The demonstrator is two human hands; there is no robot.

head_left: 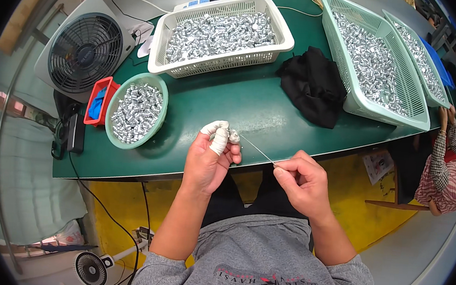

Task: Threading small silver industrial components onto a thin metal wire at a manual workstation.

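White tape wraps the thumb and forefinger of my left hand [208,160], which is closed just over the table's near edge. At its fingertips sits a small whitish-grey piece [234,137], too small to make out fully; it may be one of the silver metal parts. My right hand [304,183], lower and to the right, pinches the near end of a thin, straight, light-coloured rod [258,149]. The rod slants up leftward, and its far end reaches the piece in my left fingers.
On the green table [226,101] stand a round green basket [163,116], a white basket [221,60] and a long green basket [388,110], all with silver metal parts. Black cloth [314,87], a red bin [93,121] and a fan [84,51] are nearby. Another person [442,177] sits at right.
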